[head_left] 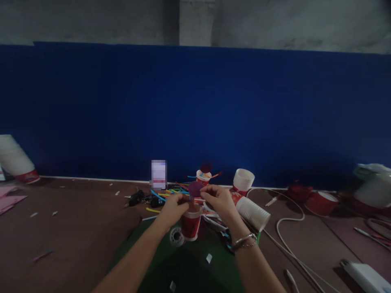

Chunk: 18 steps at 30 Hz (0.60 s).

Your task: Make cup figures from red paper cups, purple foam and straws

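Note:
A red paper cup (190,226) with a white rim stands upright on the dark green mat. Above its mouth is a dark purple round piece (195,189), with a narrow bluish strip below it reaching toward the cup. My right hand (219,202) pinches the right edge of the round piece between thumb and fingertips. At the cup's left rim, my left hand (174,208) has its fingers pinched together close to the strip; what lies between them is hidden. A roll of clear tape (176,237) rests on the mat beside the cup.
Behind my hands stands another cup (203,177) with a dark red round piece and coloured strips. A phone (159,175) leans by the blue partition (195,114), near keys (136,198). Stacked cups (253,213) lie on the right beside a white cable (287,240).

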### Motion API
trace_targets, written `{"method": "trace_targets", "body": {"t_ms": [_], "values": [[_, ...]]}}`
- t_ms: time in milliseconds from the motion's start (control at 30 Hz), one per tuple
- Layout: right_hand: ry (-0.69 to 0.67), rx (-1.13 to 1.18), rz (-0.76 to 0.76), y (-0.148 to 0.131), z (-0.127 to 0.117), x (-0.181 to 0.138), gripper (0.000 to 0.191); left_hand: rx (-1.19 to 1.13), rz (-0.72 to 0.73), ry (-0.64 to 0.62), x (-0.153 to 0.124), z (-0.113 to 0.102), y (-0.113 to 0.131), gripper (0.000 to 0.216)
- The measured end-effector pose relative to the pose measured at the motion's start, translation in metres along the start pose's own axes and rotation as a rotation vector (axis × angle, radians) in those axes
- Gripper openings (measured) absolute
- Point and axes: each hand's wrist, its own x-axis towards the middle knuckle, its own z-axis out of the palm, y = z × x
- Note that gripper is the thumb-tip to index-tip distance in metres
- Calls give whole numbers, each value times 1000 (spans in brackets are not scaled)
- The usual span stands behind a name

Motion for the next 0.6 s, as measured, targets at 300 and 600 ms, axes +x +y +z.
{"method": "trace_targets", "body": {"t_ms": [300, 600], "values": [[-100, 20, -47, 4, -5, 2, 32, -76, -44, -17, -1, -1, 4, 11], [-218, -262, -366, 8, -8, 2, 35, -100, -117, -107, 0, 0, -1, 13]]}}
